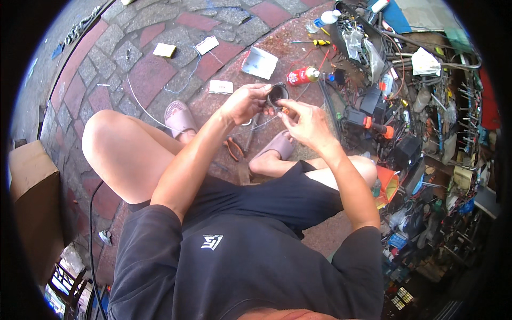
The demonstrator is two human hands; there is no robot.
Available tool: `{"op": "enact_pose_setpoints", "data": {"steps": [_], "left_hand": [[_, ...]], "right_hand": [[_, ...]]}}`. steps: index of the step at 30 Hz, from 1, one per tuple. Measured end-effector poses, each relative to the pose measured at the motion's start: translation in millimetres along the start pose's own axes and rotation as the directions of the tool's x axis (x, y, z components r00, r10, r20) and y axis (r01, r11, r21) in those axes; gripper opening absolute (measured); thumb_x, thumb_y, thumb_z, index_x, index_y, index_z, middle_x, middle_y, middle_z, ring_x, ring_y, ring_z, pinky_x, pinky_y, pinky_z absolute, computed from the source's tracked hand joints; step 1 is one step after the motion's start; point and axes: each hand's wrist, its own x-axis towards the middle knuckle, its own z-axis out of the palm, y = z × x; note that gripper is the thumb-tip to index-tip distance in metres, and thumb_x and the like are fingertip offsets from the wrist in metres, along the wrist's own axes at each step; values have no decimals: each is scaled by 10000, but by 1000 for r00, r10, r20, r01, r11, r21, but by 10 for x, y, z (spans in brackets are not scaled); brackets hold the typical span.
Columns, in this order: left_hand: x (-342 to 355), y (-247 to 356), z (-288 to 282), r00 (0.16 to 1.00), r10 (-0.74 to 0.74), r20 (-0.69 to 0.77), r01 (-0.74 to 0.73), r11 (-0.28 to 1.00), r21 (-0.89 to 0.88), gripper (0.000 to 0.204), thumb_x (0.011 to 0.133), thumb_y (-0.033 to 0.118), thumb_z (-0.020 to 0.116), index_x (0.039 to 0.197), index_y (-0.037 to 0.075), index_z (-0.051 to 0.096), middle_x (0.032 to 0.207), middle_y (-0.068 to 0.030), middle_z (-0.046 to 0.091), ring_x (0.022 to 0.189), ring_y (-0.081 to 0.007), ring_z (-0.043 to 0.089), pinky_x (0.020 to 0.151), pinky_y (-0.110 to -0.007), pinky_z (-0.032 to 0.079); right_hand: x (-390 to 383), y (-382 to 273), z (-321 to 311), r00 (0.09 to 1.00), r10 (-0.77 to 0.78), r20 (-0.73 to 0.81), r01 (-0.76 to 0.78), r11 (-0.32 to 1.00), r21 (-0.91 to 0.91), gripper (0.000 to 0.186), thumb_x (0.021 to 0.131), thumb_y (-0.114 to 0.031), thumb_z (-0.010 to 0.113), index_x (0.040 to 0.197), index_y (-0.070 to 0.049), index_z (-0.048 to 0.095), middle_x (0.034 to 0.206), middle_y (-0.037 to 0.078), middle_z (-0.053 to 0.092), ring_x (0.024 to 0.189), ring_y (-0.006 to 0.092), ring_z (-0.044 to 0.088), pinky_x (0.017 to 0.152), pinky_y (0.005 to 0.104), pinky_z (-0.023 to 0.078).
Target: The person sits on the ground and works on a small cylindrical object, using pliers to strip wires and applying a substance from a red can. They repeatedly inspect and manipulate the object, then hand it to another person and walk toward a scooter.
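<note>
My left hand is closed around a dark, hollow, round metal part, its open mouth tilted up. My right hand has thumb and fingers bent together at the part's lower right rim. What lies deep inside the part is too dark to make out. Below my hands, orange-handled pliers rest on the ground between my feet. A red spray can lies just beyond my right hand. Past my left hand are a small white box and a larger whitish open box.
Tools and parts crowd the right side, with an orange-and-black power tool among them. Farther off lie a yellow-handled screwdriver and a clear bottle. A thin pale cable crosses the paving. A cardboard box stands at left.
</note>
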Motion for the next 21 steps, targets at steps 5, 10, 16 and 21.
{"op": "enact_pose_setpoints", "data": {"steps": [5, 10, 16, 21], "left_hand": [[40, -48, 57, 999, -21, -23, 22, 999, 31, 292, 1042, 268, 639, 1201, 24, 659, 1049, -89, 718, 828, -206, 699, 739, -342, 566], [46, -84, 49, 999, 15, -33, -13, 998, 63, 314, 1018, 256, 682, 1161, -23, 686, 955, -92, 723, 717, -184, 673, 675, -310, 559], [91, -75, -54, 998, -52, -33, 56, 992, 111, 288, 1033, 256, 662, 1135, -11, 694, 1016, -79, 718, 742, -180, 651, 665, -330, 539], [87, -38, -37, 993, -114, -33, 117, 986, 122, 275, 1036, 273, 660, 1080, 5, 701, 995, -62, 712, 698, -155, 604, 601, -319, 488]], "right_hand": [[0, -77, -25, 980, 194, -37, -177, 947, 270, 357, 859, -139, 765, 1215, -119, 734, 795, 82, 686, 673, 197, 669, 652, 348, 535], [94, -155, -96, 997, 71, -14, -70, 997, 44, 325, 846, -131, 752, 1166, -77, 736, 863, 118, 657, 735, 258, 678, 730, 384, 556], [125, -178, -95, 977, -213, 24, 211, 935, -284, 278, 872, -149, 728, 1144, -95, 744, 1003, 119, 644, 890, 314, 671, 823, 422, 565], [141, -168, -282, 909, -398, 126, 415, 826, -382, 294, 834, -131, 735, 1125, -96, 743, 973, 95, 621, 935, 281, 649, 835, 417, 554]]}}
